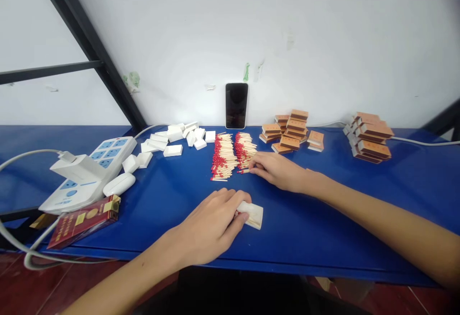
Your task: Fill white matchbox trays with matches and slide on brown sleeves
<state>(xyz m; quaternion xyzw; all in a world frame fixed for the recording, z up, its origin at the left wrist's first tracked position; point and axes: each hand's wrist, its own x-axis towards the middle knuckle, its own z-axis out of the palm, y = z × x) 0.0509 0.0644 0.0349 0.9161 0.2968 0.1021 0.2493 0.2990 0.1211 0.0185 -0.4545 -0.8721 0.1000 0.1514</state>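
Near the front of the blue table, my left hand [212,226] grips a small white matchbox tray [254,216] between thumb and fingers; some matches show inside it. Farther back, my right hand [275,169] pinches at matches by the lower end of the right match pile [244,147]; a red tip sticks out at its fingertips. Just left of that lies a second, longer match pile [224,157], its red heads mostly facing left. Several white trays [173,150] lie scattered at the back left. Orange-brown matchbox covers [296,124] are stacked behind my right hand.
Another stack of matchboxes [373,135] stands at the far right. A phone [236,106] leans upright against the wall. At the left are a power strip [120,150] with a plugged-in charger, a white mouse-like object [119,184], a dark red box [86,221] and loose cables.
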